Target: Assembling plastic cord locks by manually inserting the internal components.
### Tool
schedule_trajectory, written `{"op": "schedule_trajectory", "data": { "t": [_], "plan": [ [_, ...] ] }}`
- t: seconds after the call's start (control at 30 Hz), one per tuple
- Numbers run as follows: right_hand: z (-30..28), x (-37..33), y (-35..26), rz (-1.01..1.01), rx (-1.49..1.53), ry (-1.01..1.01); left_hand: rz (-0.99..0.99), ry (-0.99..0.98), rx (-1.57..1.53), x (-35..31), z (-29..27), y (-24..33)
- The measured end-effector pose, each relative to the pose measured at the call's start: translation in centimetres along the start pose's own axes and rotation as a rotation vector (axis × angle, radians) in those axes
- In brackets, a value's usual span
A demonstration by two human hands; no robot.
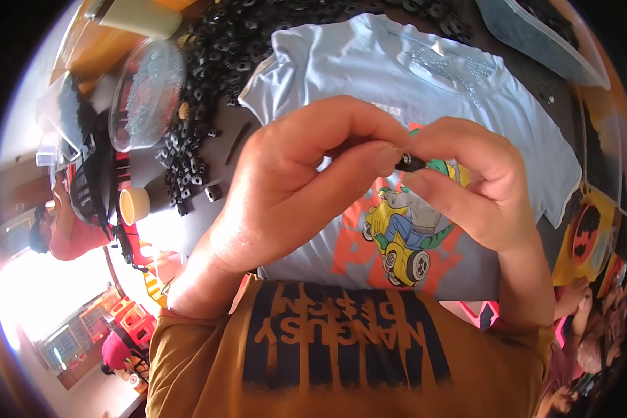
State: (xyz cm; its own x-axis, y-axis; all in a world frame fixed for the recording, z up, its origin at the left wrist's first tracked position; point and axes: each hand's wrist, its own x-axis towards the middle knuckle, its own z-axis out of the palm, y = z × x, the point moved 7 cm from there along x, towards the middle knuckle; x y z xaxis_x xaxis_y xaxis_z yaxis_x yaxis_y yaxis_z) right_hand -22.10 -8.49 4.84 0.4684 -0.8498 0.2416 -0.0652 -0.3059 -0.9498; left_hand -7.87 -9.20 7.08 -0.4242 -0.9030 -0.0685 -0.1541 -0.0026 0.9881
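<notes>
Over a pale blue T-shirt (327,70) with a coloured cartoon print, my two hands meet at a small black part (409,164). My left hand (313,174) has thumb and forefinger pinched at its left end. From the other side, my right hand (477,181) grips it between thumb and forefinger. Fingers cover most of the part, so its exact kind does not show. Many small black plastic pieces (184,164) lie loose on the dark table, left of and beyond the shirt. Small clear pieces (460,70) rest on the shirt near its collar.
A clear round tub (116,129) of small transparent pieces stands at the left, near a yellow cup (134,206). A pale container (143,19) lies at the far left. At the far right is a translucent bin (536,42). Other people sit nearby on both sides.
</notes>
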Motion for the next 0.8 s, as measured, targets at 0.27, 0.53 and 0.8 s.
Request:
{"op": "schedule_trajectory", "data": {
  "t": [0.27,0.53,0.8],
  "plan": [
    [0.8,0.2,-1.1,-0.120,-0.109,-0.003,0.153,-0.092,0.243,-0.3,0.3,-0.3],
    [1.8,0.1,0.1,-0.015,-0.095,-0.049,0.373,0.043,0.418,-1.7,0.6,-1.4],
    [1.3,-0.4,1.4,0.138,0.091,0.004,0.501,0.227,0.998,-3.9,-4.8,-1.8]
  ]
}}
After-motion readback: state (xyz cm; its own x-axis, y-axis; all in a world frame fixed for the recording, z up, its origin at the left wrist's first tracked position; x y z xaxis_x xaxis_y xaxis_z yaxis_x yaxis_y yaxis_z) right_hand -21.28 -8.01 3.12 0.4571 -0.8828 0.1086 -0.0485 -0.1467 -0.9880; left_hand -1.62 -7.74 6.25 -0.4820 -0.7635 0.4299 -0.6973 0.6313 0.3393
